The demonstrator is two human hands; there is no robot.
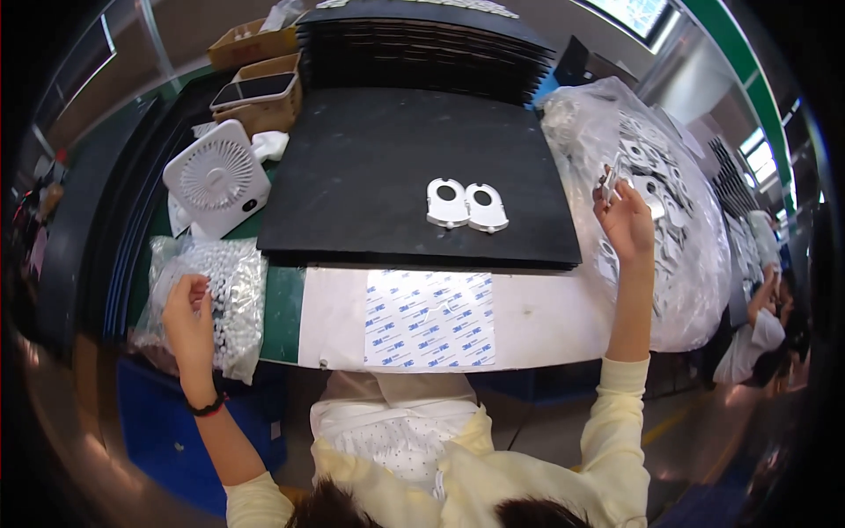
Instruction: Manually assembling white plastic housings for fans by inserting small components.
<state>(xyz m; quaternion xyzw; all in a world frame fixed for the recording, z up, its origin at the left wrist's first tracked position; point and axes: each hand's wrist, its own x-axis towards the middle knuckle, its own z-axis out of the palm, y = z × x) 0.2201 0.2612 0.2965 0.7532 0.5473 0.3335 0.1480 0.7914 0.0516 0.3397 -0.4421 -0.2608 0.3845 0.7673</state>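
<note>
Two white round-topped plastic plates (451, 215) toward black rectangular board's (370, 176) front-right corner, long axes fore-aft. I see right hand (629, 220) nearer, past right edge, pinching a white part (612, 178); left hand (187, 315) at clear plastic bag (246, 363), grip I can't tell.

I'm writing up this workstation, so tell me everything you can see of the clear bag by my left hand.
The clear bag is wrinkled, shiny and plastic-looking, holding many small white pieces that look rounded. It lies slumped at the front left of the green tabletop, in front of the white fan, its lower end reaching past the front edge. Your left hand covers part of it; whether they touch is unclear.
</note>
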